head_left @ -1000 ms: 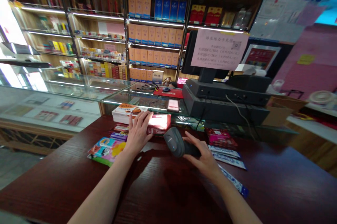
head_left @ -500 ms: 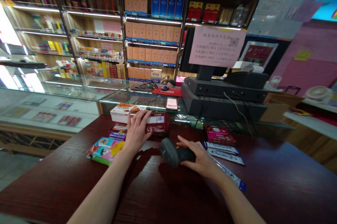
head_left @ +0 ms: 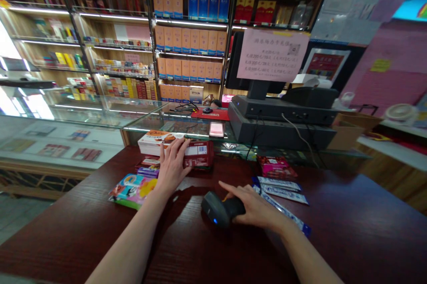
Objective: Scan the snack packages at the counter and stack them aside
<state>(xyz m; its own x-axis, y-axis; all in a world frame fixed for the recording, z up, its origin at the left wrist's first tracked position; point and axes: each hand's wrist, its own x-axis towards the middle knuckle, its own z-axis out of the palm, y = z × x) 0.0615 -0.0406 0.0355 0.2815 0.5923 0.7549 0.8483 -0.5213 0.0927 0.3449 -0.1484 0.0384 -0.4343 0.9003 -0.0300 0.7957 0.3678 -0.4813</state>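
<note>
My left hand (head_left: 171, 164) lies with fingers stretched out on a dark red snack box (head_left: 199, 154), which rests on the dark wooden counter (head_left: 207, 248) beside a white and orange box (head_left: 155, 139). My right hand (head_left: 252, 207) is wrapped round the handle of a grey barcode scanner (head_left: 216, 209), whose head rests low on the counter with a small blue light showing. The scanner's head points left, toward my left forearm.
Colourful snack packets (head_left: 131, 188) lie left of my left hand. Blue and white sachets (head_left: 283, 193) and a red packet (head_left: 276, 167) lie to the right. A black till with a monitor (head_left: 280, 119) stands behind, on a glass case (head_left: 100, 119). Stocked shelves (head_left: 190, 44) fill the back wall.
My right hand has lowered the scanner from facing the red box down onto the counter. The scanner's bright light on the box has gone out. My left hand has stayed on the box.
</note>
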